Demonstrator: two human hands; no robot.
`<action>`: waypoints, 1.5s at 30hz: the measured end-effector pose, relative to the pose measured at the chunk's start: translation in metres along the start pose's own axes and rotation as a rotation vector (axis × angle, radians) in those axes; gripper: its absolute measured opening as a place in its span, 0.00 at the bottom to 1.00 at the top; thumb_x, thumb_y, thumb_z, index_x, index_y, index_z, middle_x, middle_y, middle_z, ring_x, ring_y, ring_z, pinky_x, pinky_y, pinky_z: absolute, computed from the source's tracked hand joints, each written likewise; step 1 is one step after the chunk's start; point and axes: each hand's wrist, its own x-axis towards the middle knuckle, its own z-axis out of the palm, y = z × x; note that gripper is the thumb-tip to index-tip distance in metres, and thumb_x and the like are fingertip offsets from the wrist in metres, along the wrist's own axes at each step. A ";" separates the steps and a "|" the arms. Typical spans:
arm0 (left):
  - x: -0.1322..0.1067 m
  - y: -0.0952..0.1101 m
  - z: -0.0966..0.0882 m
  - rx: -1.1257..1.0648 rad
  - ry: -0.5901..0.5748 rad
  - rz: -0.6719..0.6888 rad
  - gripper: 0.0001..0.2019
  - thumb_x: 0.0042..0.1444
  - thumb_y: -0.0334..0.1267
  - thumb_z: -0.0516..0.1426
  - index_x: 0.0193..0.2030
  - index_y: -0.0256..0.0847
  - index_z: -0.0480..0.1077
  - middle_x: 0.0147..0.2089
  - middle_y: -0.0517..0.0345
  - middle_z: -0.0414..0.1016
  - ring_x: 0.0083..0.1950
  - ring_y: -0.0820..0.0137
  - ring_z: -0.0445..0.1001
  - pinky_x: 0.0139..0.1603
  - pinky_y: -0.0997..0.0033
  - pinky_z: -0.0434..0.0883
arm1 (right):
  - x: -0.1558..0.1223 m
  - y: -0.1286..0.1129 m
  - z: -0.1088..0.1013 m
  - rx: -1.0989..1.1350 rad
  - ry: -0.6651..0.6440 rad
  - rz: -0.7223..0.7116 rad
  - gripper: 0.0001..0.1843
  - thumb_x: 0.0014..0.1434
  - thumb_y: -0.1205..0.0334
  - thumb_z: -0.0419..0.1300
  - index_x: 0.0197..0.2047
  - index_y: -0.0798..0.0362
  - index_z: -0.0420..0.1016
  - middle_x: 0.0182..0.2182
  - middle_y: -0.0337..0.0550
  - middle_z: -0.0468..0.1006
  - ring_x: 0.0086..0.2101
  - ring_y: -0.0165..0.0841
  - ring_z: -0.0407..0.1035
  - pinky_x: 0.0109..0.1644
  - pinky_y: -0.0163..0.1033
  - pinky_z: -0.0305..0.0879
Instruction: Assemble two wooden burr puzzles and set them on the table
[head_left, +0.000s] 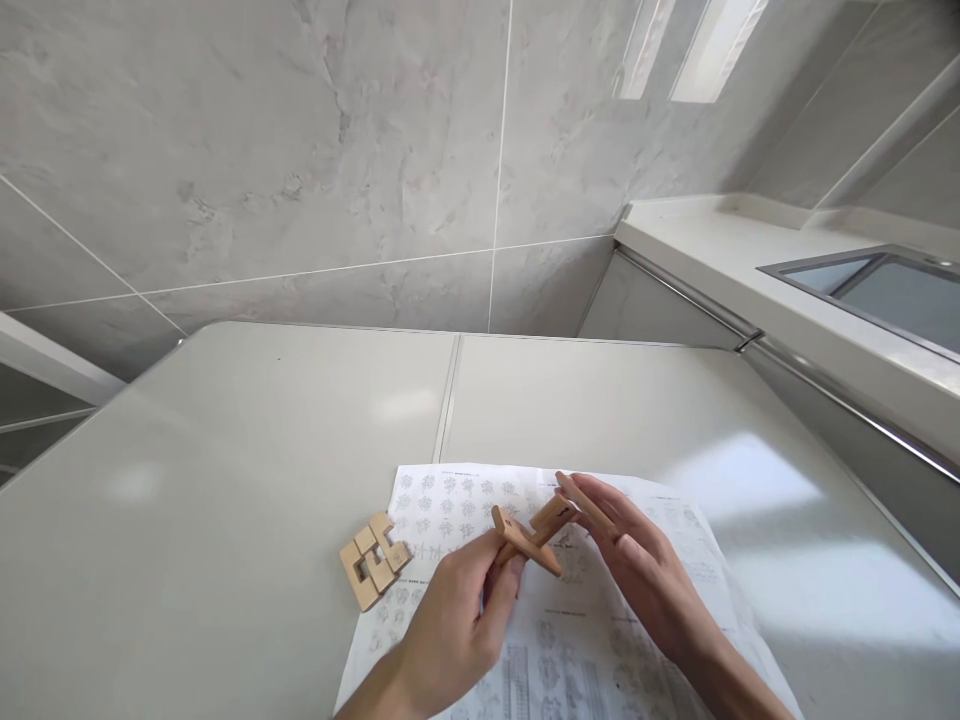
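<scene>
My left hand is closed in a pinch on one wooden puzzle piece, held just above the printed instruction sheet. A second wooden piece crosses the first, and the straight fingers of my right hand press along its far end. To the left, several notched wooden pieces lie stacked together, half on the sheet's edge and half on the table.
The sheet lies on a pale grey table with a seam down its middle. A grey tiled wall rises behind. To the right runs a white counter with a steel sink.
</scene>
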 end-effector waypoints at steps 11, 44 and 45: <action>0.002 -0.020 0.001 0.584 0.029 0.342 0.11 0.78 0.30 0.49 0.53 0.42 0.72 0.40 0.55 0.81 0.33 0.64 0.79 0.32 0.66 0.69 | -0.006 -0.013 0.006 -0.247 -0.015 -0.244 0.37 0.67 0.37 0.69 0.72 0.42 0.70 0.69 0.57 0.71 0.70 0.58 0.65 0.71 0.63 0.70; 0.007 -0.003 -0.010 -0.185 -0.018 -0.099 0.19 0.77 0.55 0.54 0.41 0.43 0.73 0.38 0.58 0.71 0.38 0.67 0.66 0.42 0.67 0.63 | 0.014 -0.016 -0.011 0.898 0.384 0.324 0.13 0.62 0.61 0.78 0.47 0.51 0.84 0.35 0.37 0.74 0.33 0.29 0.69 0.41 0.34 0.81; 0.008 -0.002 -0.011 -0.243 -0.026 -0.116 0.20 0.77 0.57 0.54 0.41 0.43 0.73 0.38 0.58 0.70 0.38 0.67 0.66 0.41 0.67 0.63 | 0.014 -0.017 -0.011 0.913 0.371 0.327 0.13 0.62 0.61 0.78 0.48 0.52 0.83 0.33 0.35 0.72 0.31 0.28 0.67 0.39 0.33 0.79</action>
